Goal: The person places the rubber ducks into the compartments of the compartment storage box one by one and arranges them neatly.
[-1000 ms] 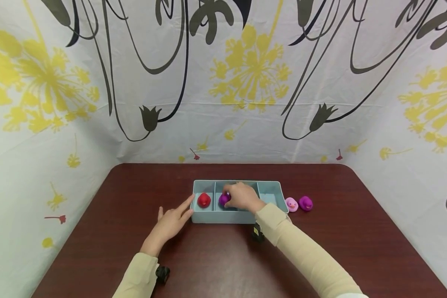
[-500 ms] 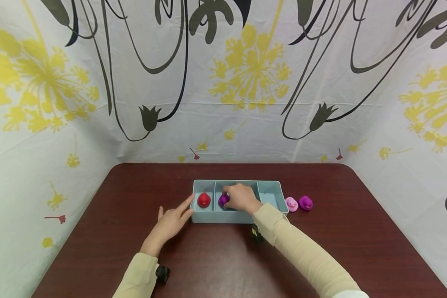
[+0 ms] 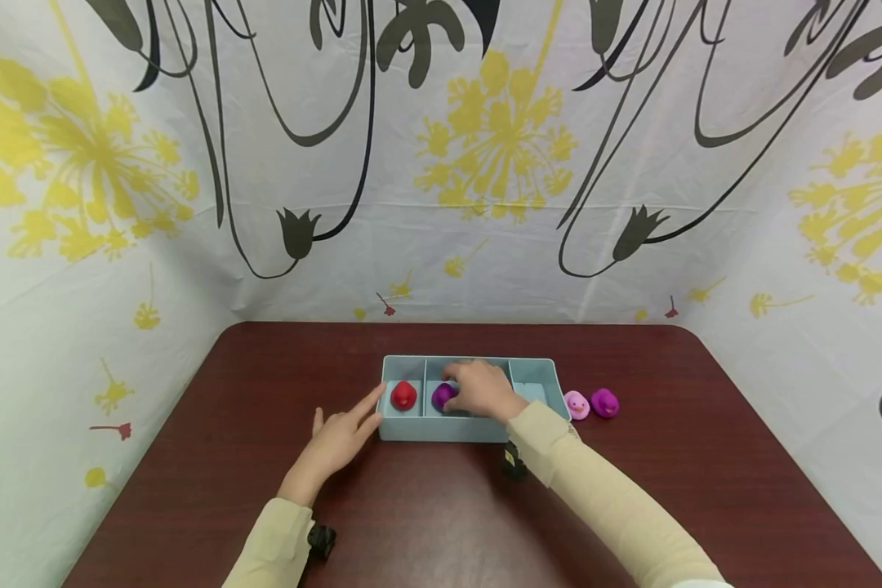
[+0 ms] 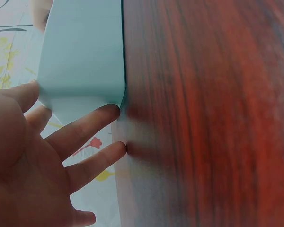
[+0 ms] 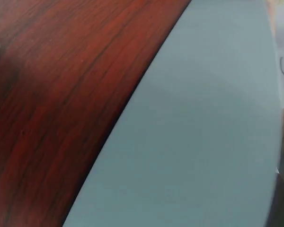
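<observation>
A light blue divided box [image 3: 441, 429] sits toward the far side of the table. In its leftmost compartment is a red rubber duck [image 3: 403, 396]. My right hand [image 3: 481, 387] reaches over the box and holds a purple rubber duck [image 3: 443, 398] between thumb and fingers in the compartment beside it. My left hand [image 3: 335, 441] touches the box's left end with spread fingers; the left wrist view shows the thumb and fingertips against the box end [image 4: 83, 56]. The right wrist view is filled by the box's side wall [image 5: 189, 123], with the fingertips hidden there.
A pink rubber duck [image 3: 576, 405] and another purple duck [image 3: 604, 403] stand on the table [image 3: 412, 514] just right of the box. Behind the table hangs a white patterned cloth [image 3: 382, 180].
The right hand stays over the purple duck with barely any movement, and the view has shifted very slightly. The left hand and the box hold their places.
</observation>
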